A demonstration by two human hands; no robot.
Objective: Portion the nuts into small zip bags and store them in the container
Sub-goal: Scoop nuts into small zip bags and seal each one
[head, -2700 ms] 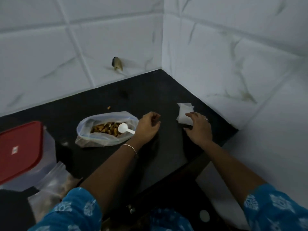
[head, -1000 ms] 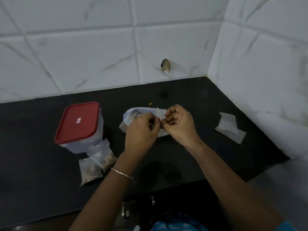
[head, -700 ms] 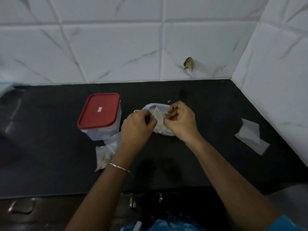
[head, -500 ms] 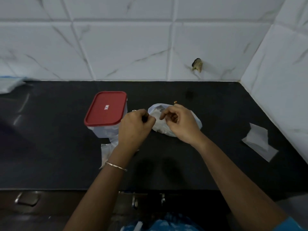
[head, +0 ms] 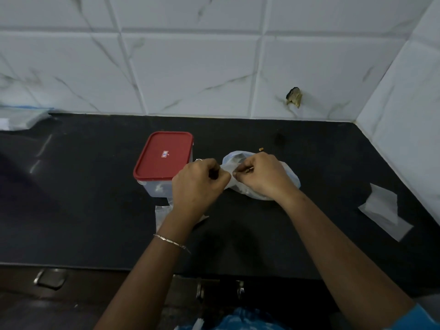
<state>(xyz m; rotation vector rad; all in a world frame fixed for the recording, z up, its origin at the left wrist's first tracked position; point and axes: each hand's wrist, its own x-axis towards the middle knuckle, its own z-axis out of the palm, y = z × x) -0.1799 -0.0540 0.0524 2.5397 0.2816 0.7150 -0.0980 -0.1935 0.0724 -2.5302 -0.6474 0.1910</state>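
Small zip bag (head: 226, 169), right of the container (head: 163, 156), stretched sideways: left hand (head: 198, 185) and right hand (head: 263, 177) each pinch one end.

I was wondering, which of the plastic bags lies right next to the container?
The small bag in front of the container, partly covered by the left hand; the others lie farther off.

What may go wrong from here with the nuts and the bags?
The right grip is over the nut bag; pressing it may push nuts out, and one stray nut already lies on the counter.
The left grip has its wrist above the clear bags beside the container; it may drag them.
The small bag, pinched between both, may slip.
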